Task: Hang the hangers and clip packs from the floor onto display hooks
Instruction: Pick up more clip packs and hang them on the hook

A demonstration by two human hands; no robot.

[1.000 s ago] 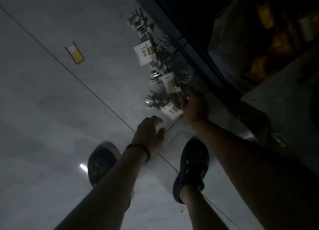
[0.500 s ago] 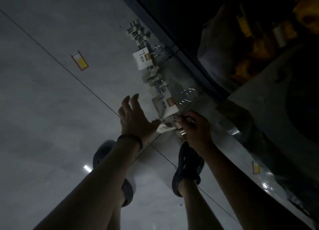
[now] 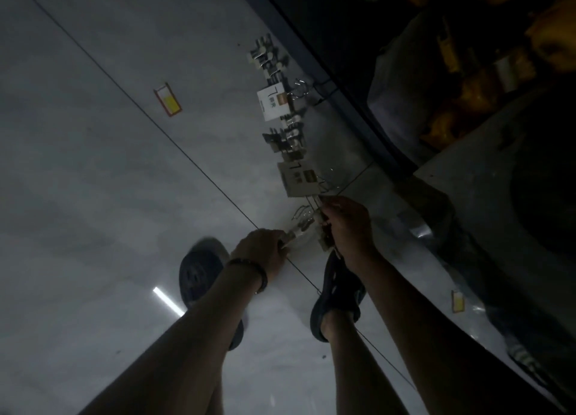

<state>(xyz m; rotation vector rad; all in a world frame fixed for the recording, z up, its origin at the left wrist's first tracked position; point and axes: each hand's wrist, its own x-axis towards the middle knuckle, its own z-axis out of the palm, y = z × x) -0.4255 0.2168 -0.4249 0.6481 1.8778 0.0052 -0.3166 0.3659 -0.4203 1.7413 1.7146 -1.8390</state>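
Note:
Several clip packs with white card labels lie in a row on the pale tiled floor beside a dark shelf base; one labelled pack (image 3: 273, 102) is farthest, another (image 3: 297, 179) lies just beyond my hands. Loose clips (image 3: 265, 54) sit at the far end. My right hand (image 3: 349, 227) is closed around a pack of metal clip hangers (image 3: 322, 224) lifted off the floor. My left hand (image 3: 265, 249) grips another small clip pack (image 3: 294, 235) by its end. The light is dim and details are hard to see.
A red-and-yellow price tag (image 3: 168, 102) lies on the floor at left, another tag (image 3: 457, 301) near the shelf base at right. My two sandalled feet (image 3: 336, 293) stand below the hands. Dark shelving with yellow goods (image 3: 461, 109) fills the upper right.
My left hand, open a moment ago, has dropped and closed on a clip pack. My right hand has pulled its pack up and nearer. The view has shifted forward along the row.

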